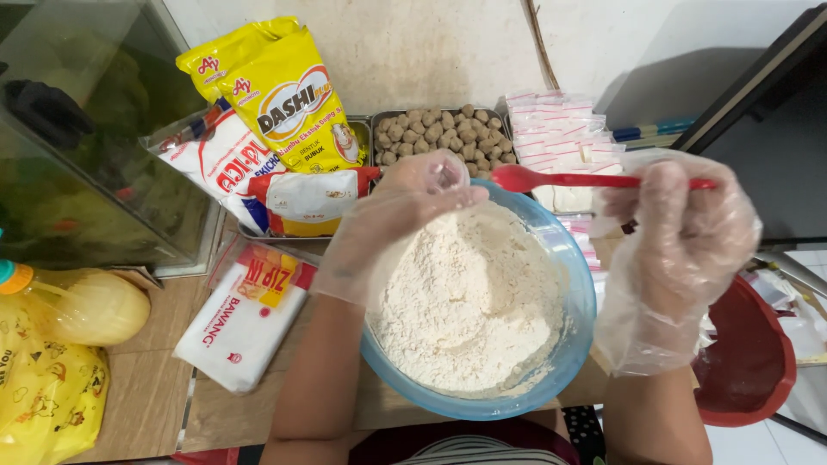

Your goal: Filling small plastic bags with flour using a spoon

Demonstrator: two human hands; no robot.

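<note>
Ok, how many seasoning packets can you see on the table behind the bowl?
3: a yellow packet on top, a white and red packet left beneath it, a white packet in front. Others may be hidden underneath.

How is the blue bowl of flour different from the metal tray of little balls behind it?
The blue bowl is round, translucent plastic, and sits nearest the person; the metal tray is rectangular and stands farther back by the wall. The bowl holds loose white flour; the tray holds separate brownish balls. The gloved left hand hovers over the bowl; nothing touches the tray. Both are nearly full.
</note>
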